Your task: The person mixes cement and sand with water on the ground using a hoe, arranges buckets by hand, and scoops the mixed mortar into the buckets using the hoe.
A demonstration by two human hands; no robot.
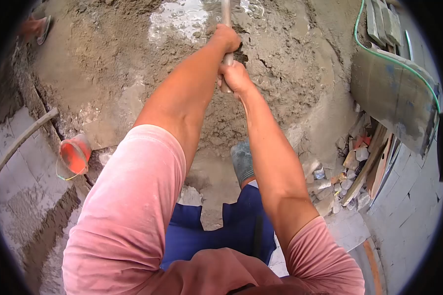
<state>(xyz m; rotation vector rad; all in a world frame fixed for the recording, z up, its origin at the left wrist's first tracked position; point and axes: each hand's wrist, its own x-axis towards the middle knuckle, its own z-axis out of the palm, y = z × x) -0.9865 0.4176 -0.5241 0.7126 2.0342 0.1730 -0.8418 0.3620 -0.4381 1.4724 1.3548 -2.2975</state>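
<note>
My left hand [226, 38] is wrapped round a long pale tool handle [226, 12], farther up. Just below it, my right hand [235, 77] grips the same handle near its lower end. The handle runs to the top edge of the view, and whatever is at its far end is out of sight. Beneath both hands lies a spread of wet, lumpy grey-brown mortar [275, 83], with a puddle of water [179, 19] near the top. A grey rubber boot [241, 160] on my leg stands below my right forearm.
An orange bucket [75, 155] leans at left, near a curved strip [22, 142]. Rubble [339, 184] and boards [369, 164] lie at right, below a grey sheet [394, 93] crossed by a green hose [403, 64]. Another person's foot [44, 29] shows at top left.
</note>
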